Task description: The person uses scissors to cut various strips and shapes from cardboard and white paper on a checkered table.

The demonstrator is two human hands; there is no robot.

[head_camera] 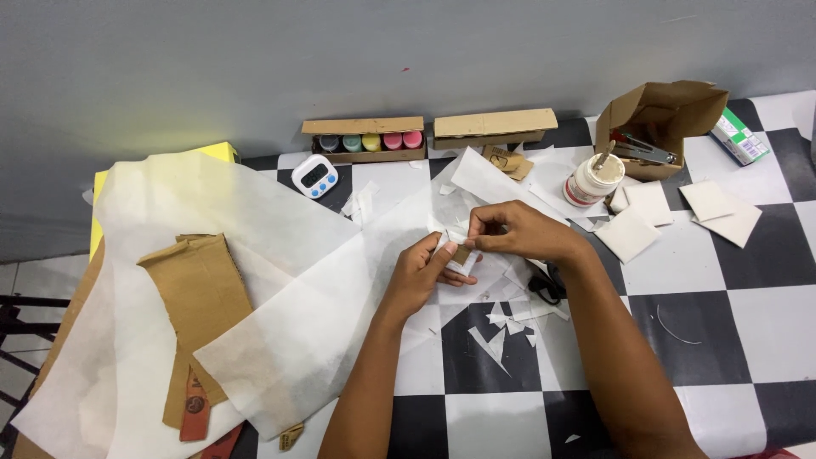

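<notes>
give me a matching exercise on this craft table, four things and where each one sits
Things:
1. timer
2. glue jar
3. paint box
4. cardboard strip

Places:
A. on the big tissue sheets at the left
B. against the wall, left of a closed flat box
C. just in front of the open carton
D. in front of the paint box, at its left end

Pairs: 1-D, 2-C, 3-B, 4-A

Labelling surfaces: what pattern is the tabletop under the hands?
Black and white checkerboard squares on the tabletop, clearest in the head view.
</notes>
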